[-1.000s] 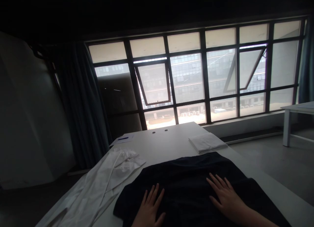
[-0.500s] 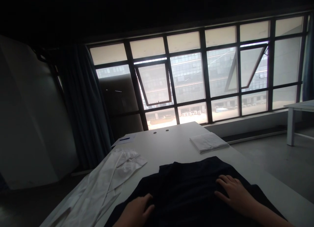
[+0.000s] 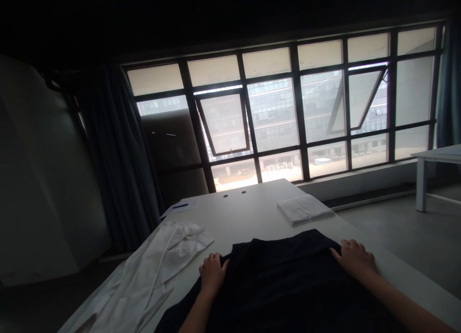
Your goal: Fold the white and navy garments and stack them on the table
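A dark, nearly black garment point(image 3: 277, 280) lies spread flat on the white table, its upper edge facing the window. My left hand point(image 3: 213, 274) rests on its upper left part near the shoulder, thumb apart from the fingers. Over at the upper right edge, my right hand point(image 3: 356, 260) lies with its thumb stretched toward the cloth and its fingers slightly bent. Neither hand visibly grips the fabric. The garment's lower end runs out of view.
Crumpled white cloth point(image 3: 154, 270) covers the left side of the white table point(image 3: 248, 218). A folded white cloth point(image 3: 305, 209) sits at the far right, and a pen point(image 3: 180, 206) on paper at the far left. Another table point(image 3: 420, 179) stands to the right.
Both hands have moved forward and outward on the dark garment, the left up to its shoulder and the right to its upper right edge. The view has turned slightly right.
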A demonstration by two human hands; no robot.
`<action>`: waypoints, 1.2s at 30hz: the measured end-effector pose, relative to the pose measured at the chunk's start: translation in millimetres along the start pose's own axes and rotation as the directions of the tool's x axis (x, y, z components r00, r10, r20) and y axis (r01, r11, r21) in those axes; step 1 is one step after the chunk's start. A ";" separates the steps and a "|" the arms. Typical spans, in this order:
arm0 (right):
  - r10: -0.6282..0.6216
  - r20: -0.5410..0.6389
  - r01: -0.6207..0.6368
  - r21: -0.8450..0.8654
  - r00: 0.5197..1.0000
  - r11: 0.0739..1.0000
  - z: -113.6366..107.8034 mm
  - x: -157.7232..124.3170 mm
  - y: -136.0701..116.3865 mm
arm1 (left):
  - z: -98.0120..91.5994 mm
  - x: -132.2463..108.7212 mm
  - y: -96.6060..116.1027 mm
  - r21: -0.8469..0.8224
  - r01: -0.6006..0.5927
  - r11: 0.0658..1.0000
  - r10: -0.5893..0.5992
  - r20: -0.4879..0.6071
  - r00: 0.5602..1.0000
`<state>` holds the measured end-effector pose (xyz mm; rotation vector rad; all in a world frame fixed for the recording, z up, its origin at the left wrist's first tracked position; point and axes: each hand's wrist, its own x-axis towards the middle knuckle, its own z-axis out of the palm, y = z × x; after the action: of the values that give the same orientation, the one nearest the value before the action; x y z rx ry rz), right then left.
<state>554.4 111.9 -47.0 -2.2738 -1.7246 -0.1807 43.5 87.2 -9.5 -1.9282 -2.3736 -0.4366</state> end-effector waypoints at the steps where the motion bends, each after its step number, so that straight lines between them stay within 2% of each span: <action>1: -0.008 -0.037 0.009 0.029 0.999 1.000 0.1 0.5 4.3 | 1.1 1.5 -2.6 -0.003 0.024 1.000 -0.024 -0.025 0.999; 5: -0.083 -0.171 0.101 0.099 0.982 0.990 -1.2 -4.4 16.0 | 0.8 6.4 -20.9 -0.051 0.132 0.990 -0.138 -0.132 0.982; 7: -0.095 -0.126 0.108 0.100 0.988 0.989 -0.9 -8.0 19.2 | -0.5 7.5 -29.6 -0.082 0.182 0.980 -0.193 -0.160 0.968; 9: -0.070 -0.014 0.072 0.113 0.997 0.991 1.9 -10.4 22.3 | -3.0 7.0 -34.4 -0.104 0.191 0.976 -0.208 -0.184 0.961; 12: -0.064 0.133 0.046 0.137 0.989 0.989 11.6 -10.7 28.4 | -10.6 1.7 -30.8 -0.117 0.095 0.989 -0.121 -0.234 0.965; 14: -0.110 0.169 0.084 0.155 0.979 0.984 18.8 -9.0 31.9 | -16.8 -5.1 -21.3 -0.123 -0.052 0.991 0.021 -0.238 0.971; 16: -0.158 0.166 0.130 0.167 0.973 0.977 23.1 -6.9 33.0 | -20.8 -14.3 -7.5 -0.140 -0.235 0.962 0.205 -0.202 0.958; 19: -0.192 0.110 0.166 0.204 0.975 0.965 20.3 -4.4 29.7 | -19.9 -29.6 15.5 -0.197 -0.448 0.872 0.433 -0.114 0.894; 22: -0.124 0.061 0.102 0.276 0.990 0.956 9.7 -2.3 24.8 | -14.2 -41.0 33.3 -0.281 -0.511 0.812 0.547 0.064 0.835; 26: -0.043 0.101 0.006 0.338 0.994 0.941 -0.7 0.0 25.3 | -11.1 -45.4 43.8 -0.254 -0.462 0.850 0.526 0.354 0.773; 28: -0.034 0.129 -0.011 0.332 0.991 0.943 -1.7 0.4 29.0 | -12.5 -45.1 45.6 -0.221 -0.442 0.869 0.494 0.433 0.754; 31: 0.012 0.195 -0.064 0.261 0.981 0.963 -1.1 -0.1 37.3 | -15.6 -44.8 47.8 -0.189 -0.402 0.896 0.443 0.460 0.770; 34: 0.068 0.311 -0.137 0.206 0.948 0.969 -1.1 -0.4 46.5 | -17.7 -46.0 50.4 -0.168 -0.377 0.911 0.411 0.461 0.787; 36: 0.040 0.350 -0.126 0.226 0.936 0.966 -1.5 0.0 50.4 | -18.4 -47.2 51.7 -0.165 -0.375 0.912 0.408 0.449 0.795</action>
<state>602.8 99.0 -53.0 -2.2835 -1.6869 0.4508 101.4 47.0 7.5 -2.7431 -2.0962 -0.0064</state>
